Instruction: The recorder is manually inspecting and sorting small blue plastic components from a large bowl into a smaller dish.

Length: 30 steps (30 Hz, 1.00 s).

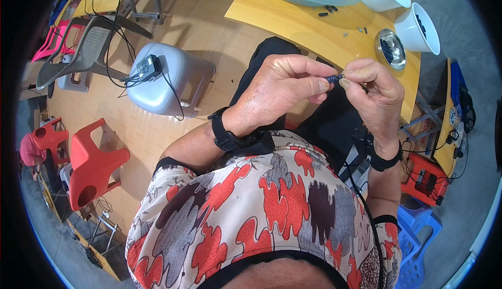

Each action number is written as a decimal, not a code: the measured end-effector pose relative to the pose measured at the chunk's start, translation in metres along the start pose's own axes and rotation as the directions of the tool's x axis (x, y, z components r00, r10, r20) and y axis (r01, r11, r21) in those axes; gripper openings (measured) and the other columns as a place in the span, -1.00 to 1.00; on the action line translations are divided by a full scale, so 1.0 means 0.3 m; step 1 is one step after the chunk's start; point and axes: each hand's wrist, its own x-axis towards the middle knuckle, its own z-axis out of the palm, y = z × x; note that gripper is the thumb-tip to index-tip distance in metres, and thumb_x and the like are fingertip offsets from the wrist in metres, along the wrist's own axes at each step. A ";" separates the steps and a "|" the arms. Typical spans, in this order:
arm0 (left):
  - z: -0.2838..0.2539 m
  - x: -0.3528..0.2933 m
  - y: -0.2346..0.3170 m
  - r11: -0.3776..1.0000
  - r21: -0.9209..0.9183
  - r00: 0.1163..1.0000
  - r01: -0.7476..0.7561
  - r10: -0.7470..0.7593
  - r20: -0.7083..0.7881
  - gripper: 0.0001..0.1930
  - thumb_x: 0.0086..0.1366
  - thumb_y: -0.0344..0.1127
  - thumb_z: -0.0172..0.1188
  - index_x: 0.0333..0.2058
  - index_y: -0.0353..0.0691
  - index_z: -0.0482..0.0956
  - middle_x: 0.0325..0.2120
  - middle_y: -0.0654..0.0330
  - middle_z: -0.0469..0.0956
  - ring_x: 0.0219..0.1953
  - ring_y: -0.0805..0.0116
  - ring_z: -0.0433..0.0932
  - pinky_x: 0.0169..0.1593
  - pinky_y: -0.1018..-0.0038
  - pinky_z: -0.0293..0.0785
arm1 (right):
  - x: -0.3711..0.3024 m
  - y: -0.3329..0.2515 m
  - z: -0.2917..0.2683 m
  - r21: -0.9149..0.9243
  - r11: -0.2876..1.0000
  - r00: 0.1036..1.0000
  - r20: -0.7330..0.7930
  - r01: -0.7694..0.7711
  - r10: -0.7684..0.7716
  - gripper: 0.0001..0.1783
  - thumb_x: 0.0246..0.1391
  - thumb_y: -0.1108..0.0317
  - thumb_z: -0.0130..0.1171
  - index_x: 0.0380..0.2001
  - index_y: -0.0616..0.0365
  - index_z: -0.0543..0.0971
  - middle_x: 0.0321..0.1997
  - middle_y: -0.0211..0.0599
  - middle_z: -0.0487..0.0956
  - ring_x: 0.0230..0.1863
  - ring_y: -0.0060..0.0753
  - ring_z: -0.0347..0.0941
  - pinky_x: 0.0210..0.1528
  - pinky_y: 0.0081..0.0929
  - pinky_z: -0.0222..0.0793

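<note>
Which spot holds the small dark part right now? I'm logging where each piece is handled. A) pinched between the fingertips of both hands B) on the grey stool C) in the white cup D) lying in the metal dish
A: the small dark part sits pinched between the left hand and right hand, held up in front of the yellow table.

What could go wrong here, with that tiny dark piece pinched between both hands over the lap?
The small dark part is pinched only by the fingertips of the left hand and right hand, off the wooden table; a slip would likely drop it onto the lap or floor. Loose pieces lie near the table's edge and could roll off. An elbow might knock the white cup.
</note>
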 end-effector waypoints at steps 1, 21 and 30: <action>0.001 0.000 -0.001 1.000 -0.005 1.000 0.002 -0.002 -0.006 -0.80 0.21 -0.52 0.12 -0.17 -0.34 0.56 -0.38 0.15 0.58 -0.42 0.50 0.51 -0.27 0.57 0.49 | 0.002 -0.001 -0.001 0.000 1.000 1.000 0.000 0.000 0.000 -0.85 -0.16 0.69 0.14 -0.48 0.23 0.49 -0.43 -0.36 0.55 -0.45 -0.66 0.43 -0.41 -0.71 0.36; 0.001 0.020 0.012 0.994 -0.109 1.000 0.025 -0.024 0.005 -0.79 0.24 -0.51 0.09 -0.15 -0.37 0.52 -0.35 0.14 0.56 -0.40 0.47 0.53 -0.27 0.56 0.52 | -0.040 0.013 0.059 0.336 0.932 0.980 -0.086 -0.139 0.177 -0.82 0.05 0.63 0.07 -0.23 0.33 0.49 -0.28 -0.32 0.51 -0.28 -0.60 0.48 -0.21 -0.68 0.39; -0.012 0.019 0.007 0.989 -0.138 0.999 0.047 -0.043 0.028 -0.80 0.24 -0.51 0.08 -0.16 -0.37 0.52 -0.33 0.11 0.57 -0.40 0.44 0.55 -0.27 0.54 0.54 | -0.041 0.053 0.074 0.164 0.986 0.987 -0.158 -0.014 0.041 -0.85 0.03 0.62 0.10 -0.28 0.29 0.51 -0.32 -0.33 0.51 -0.30 -0.61 0.44 -0.23 -0.69 0.37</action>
